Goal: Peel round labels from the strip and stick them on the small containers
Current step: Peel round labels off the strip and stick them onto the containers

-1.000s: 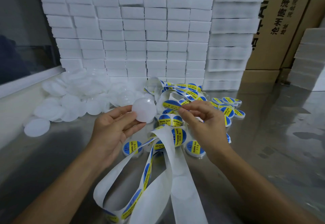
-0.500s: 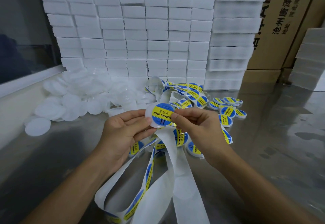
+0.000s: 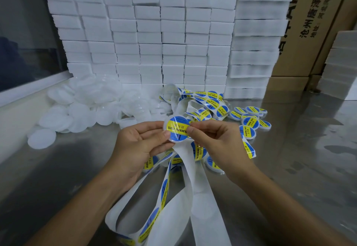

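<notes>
My left hand (image 3: 139,145) holds a small round white container (image 3: 176,128) by its left edge, face toward me. A blue and yellow round label covers its face. My right hand (image 3: 216,141) pinches the container's right edge with thumb and forefinger on the label. The white backing strip (image 3: 185,187) with more labels loops down from under my hands toward the table's near edge. Unlabelled white containers (image 3: 81,114) lie heaped at the left. Labelled containers (image 3: 249,122) lie at the right.
A wall of stacked white foam blocks (image 3: 150,37) stands behind the work area, with cardboard boxes (image 3: 313,25) beyond. More strip with labels (image 3: 208,100) curls at the foot of the blocks. The shiny metal table (image 3: 299,158) extends to the right.
The bare white container in my left hand has received a label from my right hand. Both hands now pinch it, and the label has turned slightly.
</notes>
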Demonstrator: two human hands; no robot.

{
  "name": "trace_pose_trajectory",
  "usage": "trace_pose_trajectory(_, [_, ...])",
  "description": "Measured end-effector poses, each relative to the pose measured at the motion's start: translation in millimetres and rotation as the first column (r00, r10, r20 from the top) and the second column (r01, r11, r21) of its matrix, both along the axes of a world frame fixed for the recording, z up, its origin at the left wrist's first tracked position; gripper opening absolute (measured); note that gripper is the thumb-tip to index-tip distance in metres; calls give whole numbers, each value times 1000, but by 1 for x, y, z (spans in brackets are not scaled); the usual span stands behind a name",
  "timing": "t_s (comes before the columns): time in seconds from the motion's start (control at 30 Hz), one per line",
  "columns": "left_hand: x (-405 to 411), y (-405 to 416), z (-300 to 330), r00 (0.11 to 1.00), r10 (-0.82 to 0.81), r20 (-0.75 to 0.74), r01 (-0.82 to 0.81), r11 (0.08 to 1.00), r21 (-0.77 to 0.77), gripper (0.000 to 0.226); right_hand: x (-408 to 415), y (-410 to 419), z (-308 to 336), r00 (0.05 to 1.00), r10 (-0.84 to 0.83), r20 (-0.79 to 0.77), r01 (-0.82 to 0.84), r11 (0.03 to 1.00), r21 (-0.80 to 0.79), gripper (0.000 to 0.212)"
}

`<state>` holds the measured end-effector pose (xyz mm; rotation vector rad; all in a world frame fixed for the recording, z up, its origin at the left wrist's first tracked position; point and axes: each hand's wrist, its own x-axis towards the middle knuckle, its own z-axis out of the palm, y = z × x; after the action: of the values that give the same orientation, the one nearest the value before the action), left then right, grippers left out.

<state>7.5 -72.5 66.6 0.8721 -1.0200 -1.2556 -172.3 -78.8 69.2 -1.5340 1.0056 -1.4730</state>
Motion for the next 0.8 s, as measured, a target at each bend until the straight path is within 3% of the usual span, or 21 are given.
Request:
trace_pose_trajectory(0.3, [-1,2,0,999,1,54,1,999,-41,35,-1,0,-1,999,-13,-35,12,1000,-13,9])
trace_pose_trajectory(0.47, [-3,5,-2,990,53,128,-41,995,-95,34,1,-2,-4,964,-162,-212,140,983,-116,6])
trace_pose_trajectory(0.6, [-8,5,-4,982,109,152,-86,985,-150,22,1,-2,-5,928,-262,-266,202,951,-232,4])
trace_pose_trajectory(0.7, [-8,5,-2,990,90,112,-71,984,-165,24,1,-3,-7,904,-340,-260,255,915,-313,11])
trace_pose_trajectory(0.8, [-7,5,0,1000,-17,-6,16,989,-146,29,0,-5,-8,901,-366,-232,295,911,-288,22])
